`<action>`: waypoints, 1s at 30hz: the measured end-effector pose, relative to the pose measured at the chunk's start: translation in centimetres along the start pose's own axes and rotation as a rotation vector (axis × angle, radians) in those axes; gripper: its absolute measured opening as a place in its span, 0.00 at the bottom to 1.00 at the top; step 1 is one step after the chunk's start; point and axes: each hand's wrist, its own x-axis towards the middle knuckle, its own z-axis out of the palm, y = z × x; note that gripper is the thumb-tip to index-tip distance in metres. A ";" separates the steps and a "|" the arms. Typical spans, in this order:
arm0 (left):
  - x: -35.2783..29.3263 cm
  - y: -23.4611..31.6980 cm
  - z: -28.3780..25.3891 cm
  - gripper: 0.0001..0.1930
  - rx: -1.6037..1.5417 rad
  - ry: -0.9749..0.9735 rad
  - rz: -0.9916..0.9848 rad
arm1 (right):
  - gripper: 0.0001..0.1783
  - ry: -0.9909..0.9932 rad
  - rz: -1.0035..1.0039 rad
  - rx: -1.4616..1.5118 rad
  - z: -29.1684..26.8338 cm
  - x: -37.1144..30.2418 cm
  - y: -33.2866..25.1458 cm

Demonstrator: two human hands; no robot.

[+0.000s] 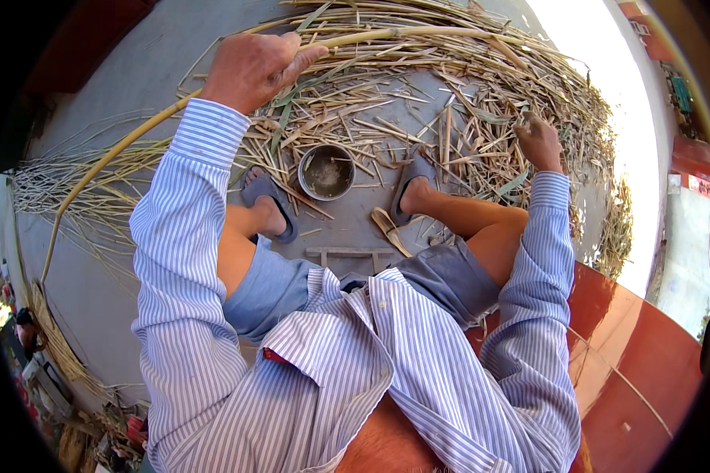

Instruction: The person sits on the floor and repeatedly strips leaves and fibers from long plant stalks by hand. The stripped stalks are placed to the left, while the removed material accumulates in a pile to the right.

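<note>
My left hand [256, 69] is closed around a long yellowish cane stalk [110, 158]. The stalk bends down to the left toward the floor, and its other part runs right across the pile of stalks and dry leaves [497, 102]. A green leaf strip [285, 118] hangs just right of that hand. Farther right, over the leaf litter, my right hand [540, 142] has its fingers curled together. What they hold, if anything, is too small to make out. Between my feet stands a round metal pot [301, 175] with murky liquid in it.
A curved wooden piece [388, 229] lies near my right sandal [415, 180]. Before my seat is a low wooden frame [347, 252]. Thin stalks [87, 177] fan out on the left, and a bundle of straw [59, 339] lies lower left. The pile spreads across the far floor.
</note>
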 end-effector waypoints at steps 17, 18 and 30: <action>-1.6 2.9 2.1 0.25 -0.191 -0.027 -0.048 | 0.26 -0.584 -0.684 0.145 33.6 -8.7 -29.0; -1.8 3.0 2.1 0.25 -0.203 -0.063 -0.051 | 0.25 -0.589 -0.712 0.125 33.8 -8.3 -29.3; -1.4 1.3 3.5 0.26 -0.212 -0.026 0.008 | 0.11 -0.120 -0.699 0.603 24.2 2.2 -28.6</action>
